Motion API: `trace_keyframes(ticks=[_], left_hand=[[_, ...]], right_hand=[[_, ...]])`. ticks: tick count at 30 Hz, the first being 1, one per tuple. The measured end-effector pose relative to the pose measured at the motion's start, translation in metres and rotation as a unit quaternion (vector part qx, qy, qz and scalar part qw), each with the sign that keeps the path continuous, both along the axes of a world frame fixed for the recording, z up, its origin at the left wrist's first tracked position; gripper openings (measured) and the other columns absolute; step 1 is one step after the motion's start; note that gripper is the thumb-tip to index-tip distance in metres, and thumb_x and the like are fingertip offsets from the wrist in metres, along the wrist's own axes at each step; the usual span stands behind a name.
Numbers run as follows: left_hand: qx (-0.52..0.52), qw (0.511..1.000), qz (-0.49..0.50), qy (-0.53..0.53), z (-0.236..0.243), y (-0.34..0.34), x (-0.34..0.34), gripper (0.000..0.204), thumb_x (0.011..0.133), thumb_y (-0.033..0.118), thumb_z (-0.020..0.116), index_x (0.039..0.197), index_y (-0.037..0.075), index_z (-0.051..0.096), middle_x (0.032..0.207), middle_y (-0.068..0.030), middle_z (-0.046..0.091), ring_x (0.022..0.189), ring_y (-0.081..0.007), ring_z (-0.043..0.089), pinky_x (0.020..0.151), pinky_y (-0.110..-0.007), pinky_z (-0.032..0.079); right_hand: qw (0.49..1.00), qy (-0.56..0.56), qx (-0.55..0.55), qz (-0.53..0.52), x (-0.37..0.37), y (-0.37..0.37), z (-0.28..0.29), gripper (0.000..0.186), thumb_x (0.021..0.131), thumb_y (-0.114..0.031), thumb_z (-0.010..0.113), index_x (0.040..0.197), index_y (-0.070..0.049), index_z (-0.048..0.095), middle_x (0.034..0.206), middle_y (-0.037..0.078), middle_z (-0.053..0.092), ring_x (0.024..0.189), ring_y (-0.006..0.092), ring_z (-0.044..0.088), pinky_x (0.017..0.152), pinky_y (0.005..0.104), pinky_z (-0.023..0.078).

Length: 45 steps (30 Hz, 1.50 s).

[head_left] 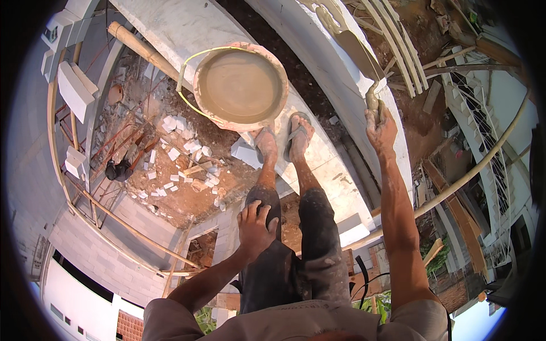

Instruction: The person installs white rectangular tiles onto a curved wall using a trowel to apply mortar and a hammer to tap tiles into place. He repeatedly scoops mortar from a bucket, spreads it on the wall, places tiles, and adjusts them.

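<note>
My right hand (380, 128) grips the mortar-caked handle of a trowel (360, 55), whose blade lies against the white block ledge (392, 162) beside grey wet mortar (326, 17). Resting on my left thigh, my left hand (256, 227) has its fingers apart and holds nothing. A round bucket of smooth grey-brown mortar (239, 85), with a yellow handle hanging at its left, stands on the pale plank (335, 170) just beyond my sandaled feet (296, 136).
I am high up on narrow planking with drops on both sides. Below left is dirt with broken white block pieces (173, 153). Bamboo poles (142, 51) cross around me. Slats (398, 45) lie at the upper right, and a grey block wall (96, 244) stands at the lower left.
</note>
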State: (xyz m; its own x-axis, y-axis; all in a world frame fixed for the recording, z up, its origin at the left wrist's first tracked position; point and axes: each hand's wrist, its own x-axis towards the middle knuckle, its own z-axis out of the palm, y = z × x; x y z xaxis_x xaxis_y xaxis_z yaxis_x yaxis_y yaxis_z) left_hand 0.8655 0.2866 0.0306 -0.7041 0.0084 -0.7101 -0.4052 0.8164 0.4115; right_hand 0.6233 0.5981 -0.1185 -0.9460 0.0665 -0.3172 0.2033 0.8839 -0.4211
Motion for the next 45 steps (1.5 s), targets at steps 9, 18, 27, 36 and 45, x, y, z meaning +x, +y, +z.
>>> trace_keyframes(ticks=[9, 18, 27, 36, 45], left_hand=[[0.005, 0.998, -0.061, 0.006, -0.014, -0.003, -0.008, 0.037, 0.083, 0.028, 0.070, 0.113, 0.007, 0.067, 0.123, -0.0115, 0.055, 0.118, -0.0315, 0.049, 0.101, -0.049, 0.034], [0.013, 0.998, -0.067, -0.016, -0.019, -0.008, -0.016, 0.034, 0.083, 0.026, 0.068, 0.111, 0.006, 0.067, 0.118, -0.0120, 0.058, 0.113, -0.0317, 0.053, 0.099, -0.047, 0.038], [0.020, 0.998, -0.043, -0.037, -0.020, 0.002, -0.009, 0.034, 0.085, 0.029, 0.067, 0.111, 0.007, 0.067, 0.118, -0.0120, 0.057, 0.115, -0.0314, 0.051, 0.099, -0.049, 0.036], [0.020, 0.998, -0.064, -0.001, -0.015, 0.016, -0.009, 0.033, 0.084, 0.030, 0.069, 0.109, 0.008, 0.067, 0.116, -0.0103, 0.059, 0.111, -0.0299, 0.053, 0.095, -0.050, 0.037], [0.025, 0.998, -0.043, -0.039, -0.025, -0.004, -0.019, 0.032, 0.083, 0.029, 0.070, 0.107, 0.008, 0.067, 0.109, -0.0078, 0.060, 0.108, -0.0289, 0.056, 0.095, -0.049, 0.037]], right_hand=[[0.998, 0.027, -0.021, -0.052, 0.063, 0.026, -0.008, 0.048, 0.091, -0.026, 0.065, 0.128, 0.005, 0.056, 0.107, 0.025, 0.067, 0.093, 0.0371, 0.069, 0.082, 0.0420, 0.055], [0.995, 0.098, -0.012, -0.030, -0.036, -0.015, -0.026, 0.049, 0.090, -0.024, 0.066, 0.130, 0.002, 0.056, 0.110, 0.023, 0.067, 0.097, 0.0370, 0.068, 0.086, 0.0424, 0.053], [0.995, 0.074, -0.031, -0.060, -0.018, -0.009, -0.021, 0.049, 0.091, -0.024, 0.067, 0.130, 0.005, 0.056, 0.110, 0.024, 0.067, 0.100, 0.0355, 0.068, 0.088, 0.0398, 0.052], [0.988, -0.032, -0.042, 0.148, 0.039, -0.097, -0.014, 0.051, 0.086, -0.024, 0.070, 0.130, -0.001, 0.058, 0.098, 0.017, 0.066, 0.089, 0.0318, 0.067, 0.078, 0.0395, 0.055], [0.949, -0.251, -0.132, 0.139, 0.034, -0.204, -0.060, 0.041, 0.087, -0.030, 0.067, 0.114, 0.000, 0.064, 0.092, 0.020, 0.071, 0.083, 0.0329, 0.069, 0.078, 0.0435, 0.053]])
